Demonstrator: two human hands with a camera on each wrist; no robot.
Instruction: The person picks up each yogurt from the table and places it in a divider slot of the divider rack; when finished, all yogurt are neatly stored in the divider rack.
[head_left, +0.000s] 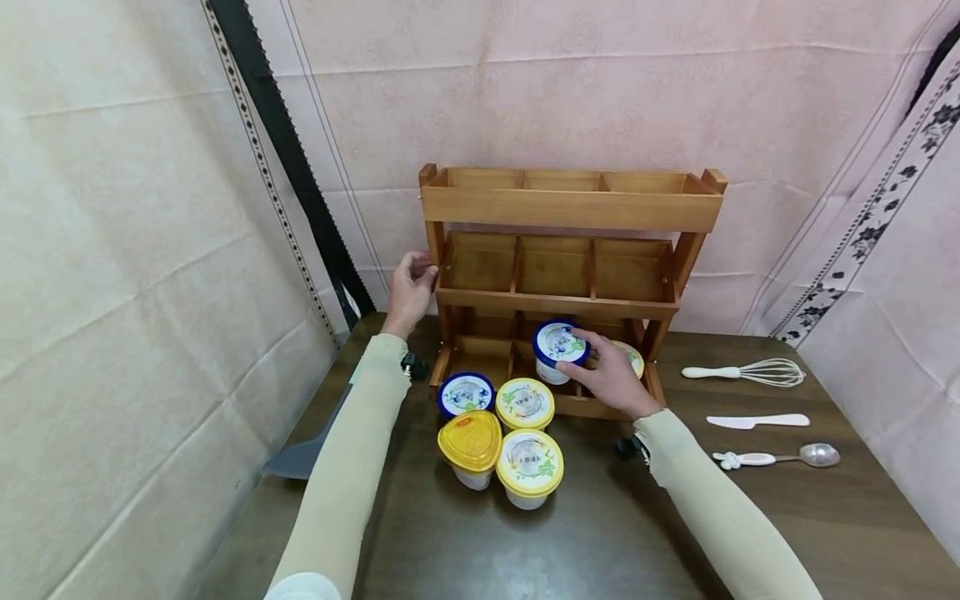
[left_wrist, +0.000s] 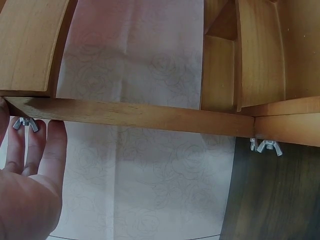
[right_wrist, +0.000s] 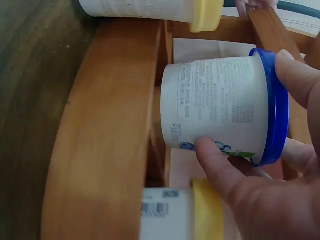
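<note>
My right hand [head_left: 611,379] grips a white tub with a blue lid [head_left: 561,343], thumb and fingers around its side and rim. The tub is over the middle compartment of the rack's lowest tier, its base just behind the front board in the right wrist view. My left hand [head_left: 411,292] holds the left side post of the wooden rack [head_left: 558,296], its fingers beside a wing nut [left_wrist: 25,123]. A yellow-lidded tub [head_left: 628,357] sits in the lowest tier's right compartment, partly hidden by my right hand.
Before the rack stand a blue-lidded tub [head_left: 467,393] and several yellow-lidded tubs [head_left: 529,463], one with a triangular lid [head_left: 471,440]. A whisk [head_left: 750,372], a white knife [head_left: 757,421] and a spoon [head_left: 780,457] lie right. A grey blade-like object [head_left: 296,458] is partly behind my left sleeve.
</note>
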